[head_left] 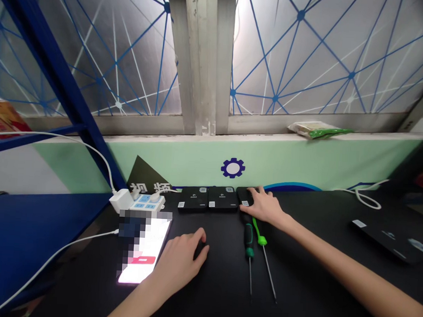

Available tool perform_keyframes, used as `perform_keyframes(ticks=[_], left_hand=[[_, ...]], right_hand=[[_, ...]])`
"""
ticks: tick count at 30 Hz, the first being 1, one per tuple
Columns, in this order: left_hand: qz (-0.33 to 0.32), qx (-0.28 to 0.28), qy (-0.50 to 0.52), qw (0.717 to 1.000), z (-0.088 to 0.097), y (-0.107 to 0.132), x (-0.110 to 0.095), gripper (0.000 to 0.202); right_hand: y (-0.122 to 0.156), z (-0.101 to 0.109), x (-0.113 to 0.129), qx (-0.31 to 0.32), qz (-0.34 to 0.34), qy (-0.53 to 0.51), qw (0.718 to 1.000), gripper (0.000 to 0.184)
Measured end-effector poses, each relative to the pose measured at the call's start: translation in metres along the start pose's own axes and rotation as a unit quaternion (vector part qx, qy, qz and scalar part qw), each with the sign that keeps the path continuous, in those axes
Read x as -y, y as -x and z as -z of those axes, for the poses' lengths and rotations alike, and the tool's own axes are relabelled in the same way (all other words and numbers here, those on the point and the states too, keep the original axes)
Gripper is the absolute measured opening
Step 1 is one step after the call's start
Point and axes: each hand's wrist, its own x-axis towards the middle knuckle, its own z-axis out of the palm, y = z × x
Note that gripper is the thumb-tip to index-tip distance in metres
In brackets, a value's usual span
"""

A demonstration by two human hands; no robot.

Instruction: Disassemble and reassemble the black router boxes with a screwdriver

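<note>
My right hand [265,207] reaches to the back of the table and grips a flat black box [243,196], thumb at its near side and fingers over its right part, hiding much of it. That box sits at the right end of a row with two similar boxes, a middle one [223,200] and a left one [193,198]. My left hand [183,255] rests on the tabletop beside a lit phone [146,254], its thumb and index finger apart with nothing between them. Below my right hand lie a dark green-handled screwdriver [249,241] and a bright green-handled one [261,239].
Another flat black box [393,241] lies at the right on the black table [211,300]. A power strip [147,203] with a white charger [121,200] and cables stands at the left. A white cable [367,200] curls at the back right. A green packet [317,130] lies on the window ledge.
</note>
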Motion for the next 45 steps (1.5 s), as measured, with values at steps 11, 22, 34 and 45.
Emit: perform_keyframes(ticks=[11,22,34,45], left_hand=[[0.029,-0.001,-0.052,0.998,0.0,-0.003,0.002,0.013],[0.069,-0.014,-0.156,0.985,0.002,-0.007,0.007,0.021],[0.078,-0.002,-0.125,0.989,0.003,-0.007,0.003,0.031],[0.059,-0.025,-0.038,0.997,0.002,-0.008,0.003,0.023]], right_hand=[[0.035,0.01,-0.008,-0.146,0.104,-0.089,0.98,0.067],[0.112,0.014,0.046,-0.089,0.282,-0.159,0.942,0.071],[0.121,-0.014,0.056,-0.064,0.257,-0.137,0.954,0.084],[0.123,-0.002,0.046,-0.048,0.29,-0.13,0.947,0.065]])
